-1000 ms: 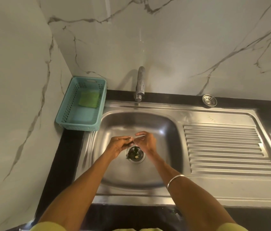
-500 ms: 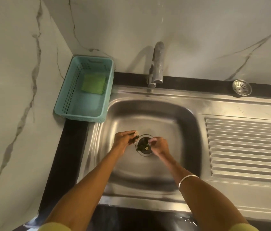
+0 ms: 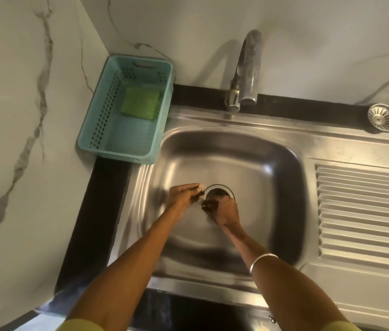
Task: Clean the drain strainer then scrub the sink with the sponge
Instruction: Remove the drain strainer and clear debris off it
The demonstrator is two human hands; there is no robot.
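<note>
Both my hands are down in the steel sink (image 3: 272,163) at the drain opening (image 3: 217,191). My left hand (image 3: 184,197) sits just left of the drain, fingers pinched on dark bits of debris. My right hand (image 3: 224,210) covers the drain's lower right edge and grips a dark clump of debris (image 3: 209,205). The round metal drain strainer (image 3: 383,117) lies on the black counter strip at the back right, apart from both hands. A green sponge (image 3: 141,103) rests inside the teal basket (image 3: 107,120) left of the sink.
A chrome tap (image 3: 246,75) arches over the sink's back edge. The ribbed draining board (image 3: 365,211) fills the right side. Marble walls close off the left and back. A black counter strip (image 3: 93,211) runs along the sink's left side.
The view has shifted closer and to the left. My right hand has moved down onto the drain's edge and closed on the debris; my left hand stays pinched beside the drain.
</note>
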